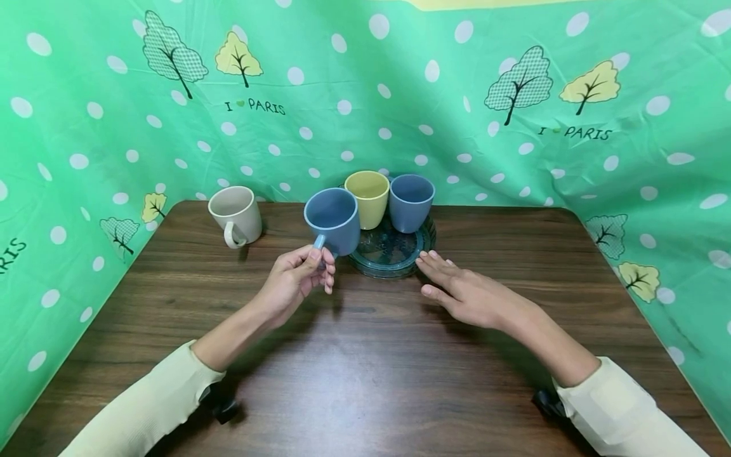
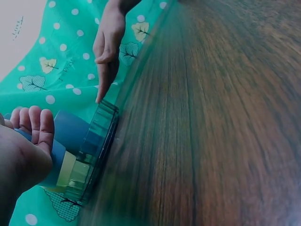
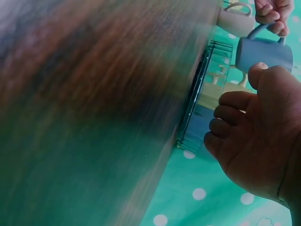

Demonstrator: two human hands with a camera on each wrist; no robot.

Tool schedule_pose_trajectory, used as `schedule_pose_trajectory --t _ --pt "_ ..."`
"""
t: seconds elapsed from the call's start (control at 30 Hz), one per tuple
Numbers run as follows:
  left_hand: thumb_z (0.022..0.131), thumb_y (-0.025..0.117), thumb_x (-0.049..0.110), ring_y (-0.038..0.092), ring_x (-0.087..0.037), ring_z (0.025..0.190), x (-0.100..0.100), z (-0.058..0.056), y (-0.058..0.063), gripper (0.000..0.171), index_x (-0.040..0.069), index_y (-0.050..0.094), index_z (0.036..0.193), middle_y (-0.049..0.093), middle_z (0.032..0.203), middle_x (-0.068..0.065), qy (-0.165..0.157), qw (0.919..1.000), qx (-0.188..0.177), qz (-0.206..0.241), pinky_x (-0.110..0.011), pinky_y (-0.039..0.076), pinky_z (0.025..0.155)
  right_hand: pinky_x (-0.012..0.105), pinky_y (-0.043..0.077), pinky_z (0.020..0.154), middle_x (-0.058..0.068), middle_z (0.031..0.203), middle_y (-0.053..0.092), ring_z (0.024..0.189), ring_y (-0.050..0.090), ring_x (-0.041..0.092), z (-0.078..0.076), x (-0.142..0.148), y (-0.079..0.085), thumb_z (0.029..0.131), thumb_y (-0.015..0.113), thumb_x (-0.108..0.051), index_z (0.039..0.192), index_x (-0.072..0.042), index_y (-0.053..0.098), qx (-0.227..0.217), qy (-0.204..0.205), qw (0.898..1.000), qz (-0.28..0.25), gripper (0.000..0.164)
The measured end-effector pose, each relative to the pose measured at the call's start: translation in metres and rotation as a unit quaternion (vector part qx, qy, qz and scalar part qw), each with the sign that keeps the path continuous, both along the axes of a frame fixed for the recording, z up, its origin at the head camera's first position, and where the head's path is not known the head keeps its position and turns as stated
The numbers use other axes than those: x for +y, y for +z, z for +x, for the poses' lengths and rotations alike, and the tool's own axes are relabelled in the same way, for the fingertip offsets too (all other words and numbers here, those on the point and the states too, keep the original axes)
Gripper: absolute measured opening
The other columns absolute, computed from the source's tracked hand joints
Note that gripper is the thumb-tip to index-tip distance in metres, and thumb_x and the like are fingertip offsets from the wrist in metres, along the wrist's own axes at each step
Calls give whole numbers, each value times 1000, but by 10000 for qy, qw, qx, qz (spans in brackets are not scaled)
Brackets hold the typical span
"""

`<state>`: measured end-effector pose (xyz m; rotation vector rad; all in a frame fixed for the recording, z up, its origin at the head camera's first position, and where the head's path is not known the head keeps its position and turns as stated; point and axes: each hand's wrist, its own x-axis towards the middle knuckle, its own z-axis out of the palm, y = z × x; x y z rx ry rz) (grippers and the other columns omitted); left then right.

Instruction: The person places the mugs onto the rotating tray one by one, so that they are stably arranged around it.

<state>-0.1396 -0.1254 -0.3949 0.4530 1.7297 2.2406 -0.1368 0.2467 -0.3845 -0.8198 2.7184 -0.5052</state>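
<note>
My left hand (image 1: 294, 279) pinches the handle of a blue mug (image 1: 337, 219). In the right wrist view this blue mug (image 3: 263, 54) hangs above the table, beside the tray. A round, dark teal glass tray (image 1: 388, 254) carries a yellow mug (image 1: 368, 197) and a second blue mug (image 1: 411, 203), both upright at its back. The held mug overlaps the tray's left edge in the head view. My right hand (image 1: 471, 295) has straight fingers, their tips right at the tray's front right rim. In the left wrist view the tray's clear ridged wall (image 2: 101, 125) shows below those fingertips.
A pale grey mug (image 1: 237, 216) stands upright at the back left of the dark wooden table (image 1: 365, 368), its handle toward me. A green polka-dot cloth (image 1: 342, 89) with printed trees hangs along the back and sides of the table.
</note>
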Motion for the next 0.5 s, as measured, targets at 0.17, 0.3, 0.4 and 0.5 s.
schedule_pose_trajectory --t 0.17,0.3,0.4,0.5 --pt "123 43 17 68 -13 86 3 -3 -1 29 7 67 110 67 101 -4 8 10000 -19 62 -27 64 79 68 27 140 14 188 22 176 19 40 0 -1 1 122 39 -55 179 -11 27 -24 13 10000 26 73" --pt "123 44 17 69 -13 86 5 -5 -3 29 7 67 111 68 101 -5 20 10000 -30 92 -27 64 79 67 26 140 13 189 22 177 18 39 0 -1 1 122 39 -57 179 -11 27 -45 31 10000 34 74" --pt "123 44 17 69 -13 85 6 -6 -3 29 7 68 111 70 101 -4 39 9999 -56 95 -27 64 78 67 26 140 13 189 22 177 17 39 0 -2 1 122 39 -56 179 -11 28 -43 49 10000 26 74" --pt "123 44 17 69 -13 85 8 -7 -3 29 7 68 110 70 101 -3 32 9999 -93 102 -27 64 78 67 26 140 13 189 23 177 18 39 0 -2 1 122 39 -56 179 -10 29 -42 52 10000 15 74"
